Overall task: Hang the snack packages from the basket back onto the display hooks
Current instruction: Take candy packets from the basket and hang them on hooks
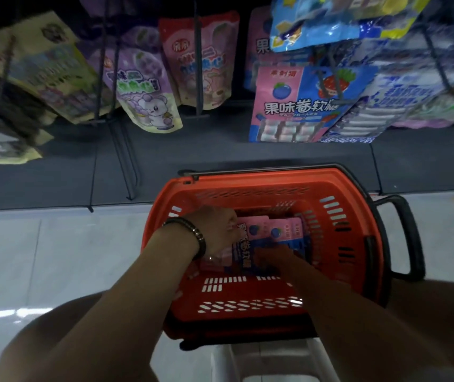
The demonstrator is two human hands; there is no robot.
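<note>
Restocking looks partly done: matching pink-and-blue packs (303, 106) hang on the display hooks (198, 78), yet several snack packages (274, 230) lie in the red basket (358, 216), where the left hand (217, 232) has its grip pinching one's edge, while the right hand (272, 257) is too dim to tell.

The hanging pink-and-blue package (300, 106) reads "果味卷软糖"; other labels are too blurred.

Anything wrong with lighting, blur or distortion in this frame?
Head view: dim overall; hanging packages at far left motion-blurred; pink-and-blue hanging package legible; glare streak on floor; wide-angle lens splays the hooks; right hand murky inside the basket.
</note>
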